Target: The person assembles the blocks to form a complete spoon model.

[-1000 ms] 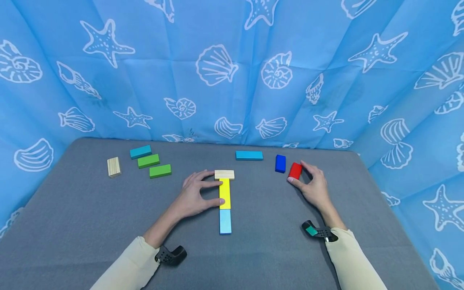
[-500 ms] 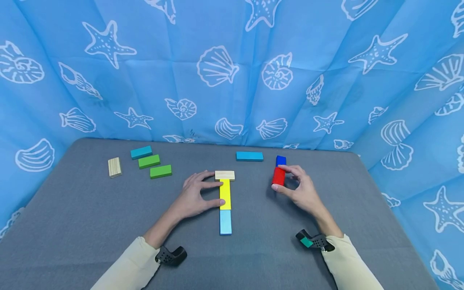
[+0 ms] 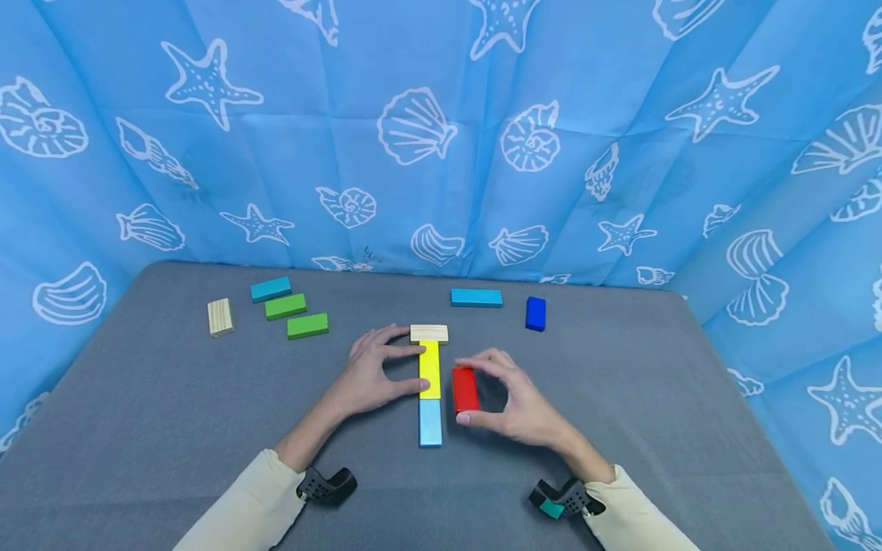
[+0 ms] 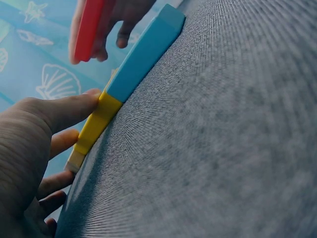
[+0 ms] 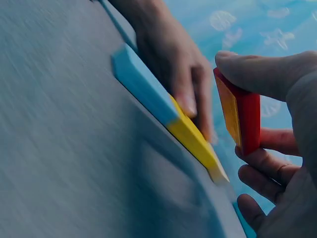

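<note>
A yellow block (image 3: 431, 371) lies in line with a light blue block (image 3: 430, 422), end to end. Across the yellow block's far end sits a plain wooden block (image 3: 429, 333), forming a T. My left hand (image 3: 370, 376) rests its thumb and index fingertips on the yellow block, fingers fairly straight. Just right of this column, my right hand (image 3: 524, 402) pinches a red block (image 3: 465, 391) by its two ends, between thumb and fingers. In the right wrist view the red block (image 5: 245, 114) is held up off the table.
At the back left lie a plain wooden block (image 3: 220, 317), a blue block (image 3: 271, 289) and two green blocks (image 3: 285, 307). A long light blue block (image 3: 476, 298) and a dark blue block (image 3: 535, 314) lie at the back right. A patterned curtain (image 3: 413, 122) hangs behind the grey table.
My right hand has carried the red block leftward and nearer, from beside the dark blue block to beside the yellow one. The left hand keeps its place on the yellow block.
</note>
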`<control>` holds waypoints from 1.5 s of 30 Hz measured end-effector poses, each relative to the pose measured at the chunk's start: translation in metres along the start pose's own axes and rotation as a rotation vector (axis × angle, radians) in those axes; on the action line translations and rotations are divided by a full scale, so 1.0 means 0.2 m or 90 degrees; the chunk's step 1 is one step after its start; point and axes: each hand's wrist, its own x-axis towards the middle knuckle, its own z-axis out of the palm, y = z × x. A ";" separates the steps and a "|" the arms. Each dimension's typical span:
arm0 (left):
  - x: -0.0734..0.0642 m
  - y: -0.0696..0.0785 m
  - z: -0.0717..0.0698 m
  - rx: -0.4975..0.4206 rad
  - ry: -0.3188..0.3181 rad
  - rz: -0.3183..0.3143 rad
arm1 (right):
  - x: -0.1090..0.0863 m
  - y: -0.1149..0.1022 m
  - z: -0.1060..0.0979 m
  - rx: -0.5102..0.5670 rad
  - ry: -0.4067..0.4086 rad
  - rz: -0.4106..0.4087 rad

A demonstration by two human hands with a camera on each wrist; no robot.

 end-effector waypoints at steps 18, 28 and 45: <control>0.00 0.00 0.01 -0.002 0.009 0.012 | -0.05 -0.08 0.21 -0.001 -0.127 -0.025; 0.00 0.00 0.01 -0.004 0.009 0.010 | -0.07 -0.10 0.20 -0.007 -0.110 -0.016; 0.00 -0.01 0.01 -0.005 0.014 0.017 | -0.15 -0.06 0.24 0.000 -0.101 -0.066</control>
